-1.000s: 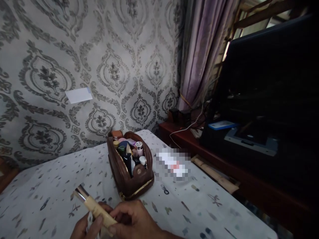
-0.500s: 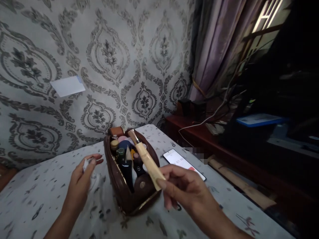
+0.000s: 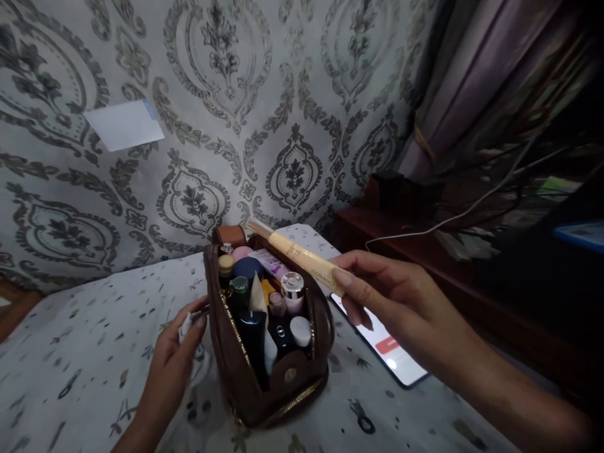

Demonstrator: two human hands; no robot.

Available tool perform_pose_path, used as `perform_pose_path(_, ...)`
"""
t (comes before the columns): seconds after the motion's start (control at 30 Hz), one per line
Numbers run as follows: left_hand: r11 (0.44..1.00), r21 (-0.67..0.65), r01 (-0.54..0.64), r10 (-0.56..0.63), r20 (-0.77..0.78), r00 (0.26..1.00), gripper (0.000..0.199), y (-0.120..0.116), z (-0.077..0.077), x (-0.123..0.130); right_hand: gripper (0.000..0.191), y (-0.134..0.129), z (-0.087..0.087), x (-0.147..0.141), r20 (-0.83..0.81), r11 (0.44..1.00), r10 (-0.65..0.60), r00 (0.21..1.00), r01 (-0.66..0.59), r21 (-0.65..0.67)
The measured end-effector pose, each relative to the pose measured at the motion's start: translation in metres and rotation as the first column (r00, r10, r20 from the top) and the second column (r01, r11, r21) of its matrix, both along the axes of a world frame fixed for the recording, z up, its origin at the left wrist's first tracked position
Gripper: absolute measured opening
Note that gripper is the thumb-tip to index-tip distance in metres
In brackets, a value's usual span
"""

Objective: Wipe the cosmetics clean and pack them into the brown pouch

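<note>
My right hand pinches the lower end of a slim cream-yellow cosmetic tube with a shiny cap, tilted above the right side of a brown toiletry bag. The bag stands unzipped, packed with several cosmetics: a green-capped bottle, a black bottle, a silver-lidded jar, a white-capped container and a navy round item. At the bag's left side, my left hand is closed on a crumpled white cloth; its fingertips are close to the bag's wall.
A lit phone lies on the patterned sheet right of the bag, partly under my right hand. Patterned wallpaper with a white paper rises behind. A dark red table with a white cable stands at the right.
The view has shifted closer to the bag. My right hand has moved the tube to the right, off the bag's middle, and tilted it flatter. My left hand has come nearer the bag's side.
</note>
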State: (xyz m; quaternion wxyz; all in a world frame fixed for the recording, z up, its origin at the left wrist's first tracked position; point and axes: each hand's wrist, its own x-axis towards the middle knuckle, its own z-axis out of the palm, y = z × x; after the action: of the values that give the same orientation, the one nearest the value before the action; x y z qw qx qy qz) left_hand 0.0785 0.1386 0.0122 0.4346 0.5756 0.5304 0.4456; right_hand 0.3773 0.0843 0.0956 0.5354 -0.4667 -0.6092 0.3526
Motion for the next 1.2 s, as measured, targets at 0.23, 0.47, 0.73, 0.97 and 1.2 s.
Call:
perform_pose_path(0.23,1.0,0.008,0.027,-0.026,-0.038,0.999,0.057,0.001,0.005,0.004,0.035,0.016,0.001,0.003,0.084,1.0,-0.026,0.996,0.025,0.013)
perform_pose_path(0.47,0.999,0.003,0.039,-0.039,-0.05,0.998,0.06,0.001,0.005,0.002,0.033,0.029,0.01,-0.007,0.404,0.987,-0.129,0.906,0.076,0.145)
perform_pose_path(0.73,0.996,0.019,0.087,-0.086,-0.021,0.996,0.06,0.002,0.002,0.0,0.019,0.043,0.036,-0.045,0.886,0.973,-0.204,0.416,0.188,0.136)
perform_pose_path(0.97,0.995,-0.006,0.104,-0.104,0.019,0.994,0.064,0.0,0.003,-0.001,0.026,0.053,0.044,-0.069,0.97,0.985,-0.096,0.225,0.162,0.06)
perform_pose_path(1.2,0.995,-0.018,0.098,-0.097,0.063,0.993,0.061,0.001,-0.003,-0.002,0.033,0.059,0.038,-0.071,0.99,0.991,-0.08,0.114,0.117,0.066)
